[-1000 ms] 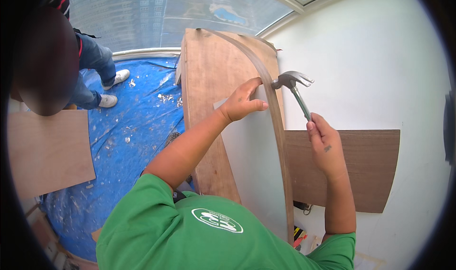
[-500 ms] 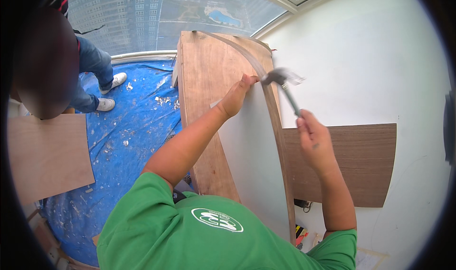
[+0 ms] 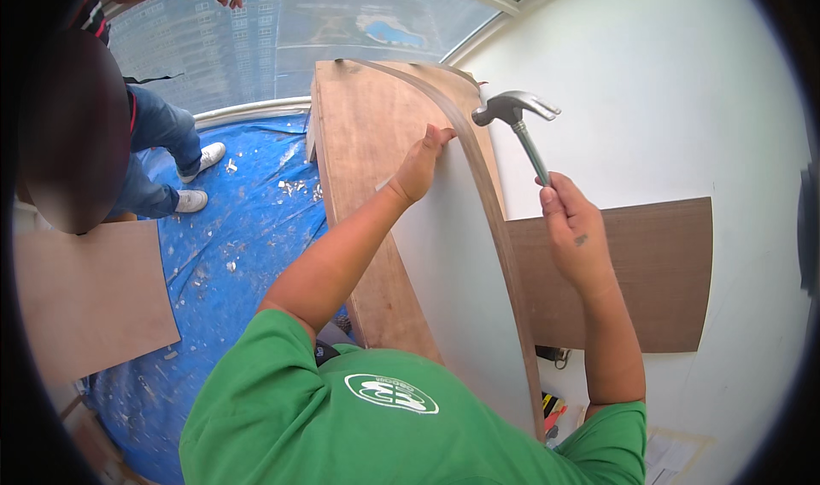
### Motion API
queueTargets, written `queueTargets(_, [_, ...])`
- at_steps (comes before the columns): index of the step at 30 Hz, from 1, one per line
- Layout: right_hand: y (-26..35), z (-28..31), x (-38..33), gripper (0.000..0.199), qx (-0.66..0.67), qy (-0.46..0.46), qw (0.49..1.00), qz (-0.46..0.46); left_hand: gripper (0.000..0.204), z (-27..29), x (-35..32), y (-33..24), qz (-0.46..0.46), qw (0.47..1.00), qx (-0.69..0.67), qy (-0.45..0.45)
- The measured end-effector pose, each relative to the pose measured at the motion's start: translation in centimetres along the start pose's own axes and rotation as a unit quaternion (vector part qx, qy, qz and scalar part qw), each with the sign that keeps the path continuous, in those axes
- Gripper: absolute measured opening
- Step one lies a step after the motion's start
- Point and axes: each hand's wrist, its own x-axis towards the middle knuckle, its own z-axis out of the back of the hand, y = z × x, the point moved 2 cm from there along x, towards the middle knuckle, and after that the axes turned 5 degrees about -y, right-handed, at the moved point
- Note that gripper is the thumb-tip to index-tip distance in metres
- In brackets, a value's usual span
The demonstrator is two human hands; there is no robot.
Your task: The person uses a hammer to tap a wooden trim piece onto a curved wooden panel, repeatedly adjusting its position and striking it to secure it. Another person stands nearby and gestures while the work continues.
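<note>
My right hand (image 3: pixel 581 233) grips a claw hammer (image 3: pixel 515 109) low on its handle. The steel head is a short way right of the wood-coloured edge strip (image 3: pixel 478 148), apart from it. That strip runs in a curve along the edge of a tall panel (image 3: pixel 448 254) with a pale smooth face, standing in front of me. My left hand (image 3: pixel 417 167) is closed at the panel's upper edge, its fingertips against the strip. Whether a nail sits there is too small to tell. Behind the panel is a plain wooden board (image 3: pixel 367 126).
A brown wood-grain sheet (image 3: pixel 623 276) leans at the white wall (image 3: pixel 649 109). Blue sheeting (image 3: pixel 231 237) strewn with debris covers the floor. At left, another person (image 3: pixel 154 126) stands near the window, by a light wooden board (image 3: pixel 94 289). Small tools (image 3: pixel 553 412) lie low beside the panel.
The hammer has come away from the edge strip, up and to the right, and its head is no longer blurred. My left hand stays at the panel's edge. The other person's hand has shifted left.
</note>
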Motion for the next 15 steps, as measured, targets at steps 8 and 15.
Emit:
queueTargets(8, [-1.6,-0.6,-3.7,0.022,-0.024,-0.017,1.000,0.000,0.104,0.0,0.6,0.9,-0.002,1.000,0.000,-0.015])
queueTargets(15, [-3.5,1.0,-4.6,0.030,0.115,0.042,0.985,-0.125,0.098,-1.0,1.1,0.2,-0.022,0.996,0.026,-0.088])
